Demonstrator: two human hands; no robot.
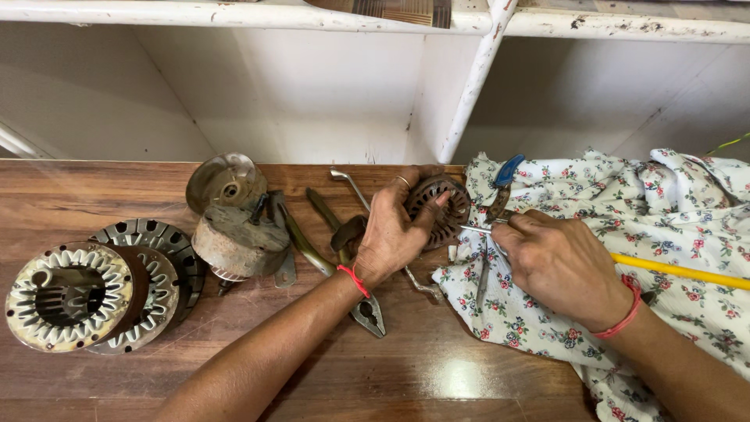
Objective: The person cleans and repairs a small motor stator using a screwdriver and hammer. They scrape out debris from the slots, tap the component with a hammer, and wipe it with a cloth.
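Left hand (391, 230) gripped slotted stator (439, 209) at cloth (664, 227) edge on tabletop (437, 367). Right hand (558, 266) closed round thin metal tool (478, 230), tip at slots. Best: brace stator firm, probe gently, spare windings.

Glossy brown wooden tabletop (437, 375) beneath chipped white shelving (469, 94) against a plain white wall (328, 86).

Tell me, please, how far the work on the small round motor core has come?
Done: several stator cores lie stacked at the bench's left, beside a round metal cover. In hand: the left hand holds a small round core upright while the right hand works a thin metal tool at its edge. Left: pliers and a spanner lie unused.
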